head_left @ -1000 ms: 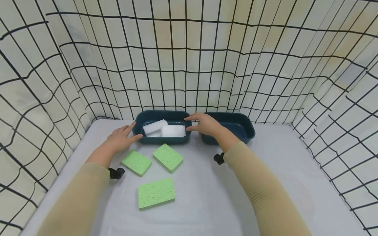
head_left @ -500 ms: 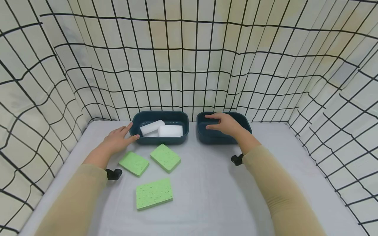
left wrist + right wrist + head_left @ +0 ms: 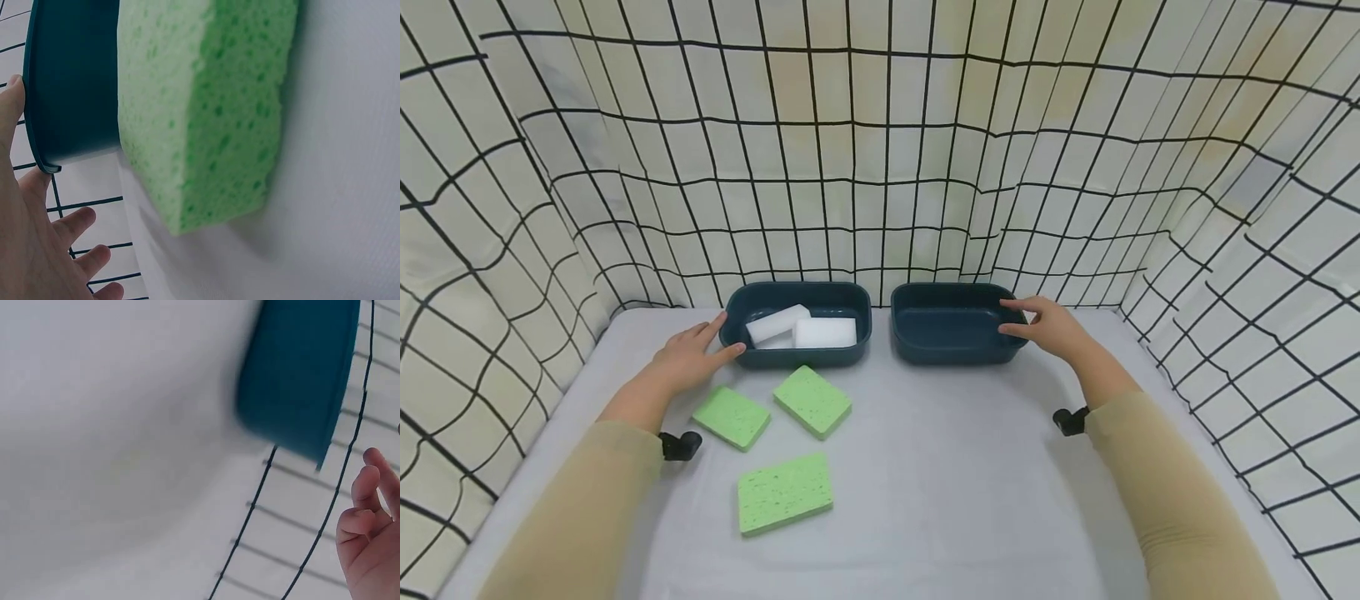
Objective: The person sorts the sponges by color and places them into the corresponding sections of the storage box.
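My left hand point(image 3: 688, 354) touches the left end of a dark teal plastic bin point(image 3: 793, 358), fingers spread, thumb and a finger at its rim. In this bin lie white foam blocks, one tilted point(image 3: 778, 325) and one on its right point(image 3: 825, 333), with more white partly hidden beneath. My right hand point(image 3: 1051, 327) is at the right end of a second teal bin point(image 3: 955, 353), thumb and fingers apart over its rim; contact is unclear. Nothing shows inside that bin. Three green sponges lie on the table: left point(image 3: 732, 417), upper right point(image 3: 812, 402) and nearest point(image 3: 785, 493).
A white cloth point(image 3: 940, 483) covers the table. Black wire grid panels point(image 3: 880, 167) with pale sheeting behind stand at the back and both sides, close behind the bins. Small black devices are strapped on both wrists.
My right hand has moved right, from the right end of the left bin, across the second bin, to its right end. My left hand stays at the left bin. The view shifts slightly.
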### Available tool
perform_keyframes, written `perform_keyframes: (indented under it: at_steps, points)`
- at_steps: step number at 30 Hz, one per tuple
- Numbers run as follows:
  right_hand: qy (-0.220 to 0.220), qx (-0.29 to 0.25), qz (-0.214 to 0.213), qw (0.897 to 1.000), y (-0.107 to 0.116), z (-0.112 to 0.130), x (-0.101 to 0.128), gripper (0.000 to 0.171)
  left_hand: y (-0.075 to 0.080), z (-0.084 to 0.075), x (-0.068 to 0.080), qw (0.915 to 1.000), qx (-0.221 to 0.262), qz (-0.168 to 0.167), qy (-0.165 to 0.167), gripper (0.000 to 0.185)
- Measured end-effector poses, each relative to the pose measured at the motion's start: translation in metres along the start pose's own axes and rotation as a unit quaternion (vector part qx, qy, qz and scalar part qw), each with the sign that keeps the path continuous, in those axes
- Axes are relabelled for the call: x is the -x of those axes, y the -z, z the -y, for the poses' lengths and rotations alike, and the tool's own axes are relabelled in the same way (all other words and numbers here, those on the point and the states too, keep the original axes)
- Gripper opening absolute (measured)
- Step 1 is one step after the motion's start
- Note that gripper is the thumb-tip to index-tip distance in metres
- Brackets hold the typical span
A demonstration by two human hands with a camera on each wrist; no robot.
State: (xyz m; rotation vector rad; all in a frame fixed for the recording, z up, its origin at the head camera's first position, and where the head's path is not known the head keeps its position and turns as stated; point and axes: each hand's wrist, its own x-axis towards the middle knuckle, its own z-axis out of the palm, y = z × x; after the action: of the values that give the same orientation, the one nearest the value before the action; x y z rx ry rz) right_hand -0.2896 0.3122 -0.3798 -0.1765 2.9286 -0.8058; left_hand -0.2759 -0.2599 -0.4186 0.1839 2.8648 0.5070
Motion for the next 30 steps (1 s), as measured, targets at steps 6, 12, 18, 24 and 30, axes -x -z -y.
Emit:
perform_keyframes:
  at_steps: [6, 12, 18, 24, 30]
  points:
    - [-0.012, -0.004, 0.003, 1.0, 0.005, -0.025, 0.007, 0.067, 0.001, 0.002, 0.0, 1.0, 0.0, -0.001, -0.001, 0.092]
    - [-0.03, -0.014, 0.007, 0.999, 0.005, -0.036, 0.007, 0.073, 0.0, 0.003, -0.002, 1.0, -0.002, 0.0, -0.003, 0.094]
    - [-0.043, -0.024, 0.036, 0.998, -0.003, -0.044, 0.002, 0.079, 0.0, 0.003, -0.003, 1.0, -0.005, 0.003, -0.003, 0.094]
    - [-0.062, -0.038, 0.053, 0.996, -0.015, -0.047, -0.004, 0.087, -0.001, 0.006, -0.004, 1.0, -0.003, 0.004, 0.001, 0.096]
    - [-0.07, -0.043, 0.048, 0.996, -0.021, -0.046, -0.006, 0.095, -0.001, 0.005, -0.004, 1.0, -0.002, 0.005, 0.005, 0.097]
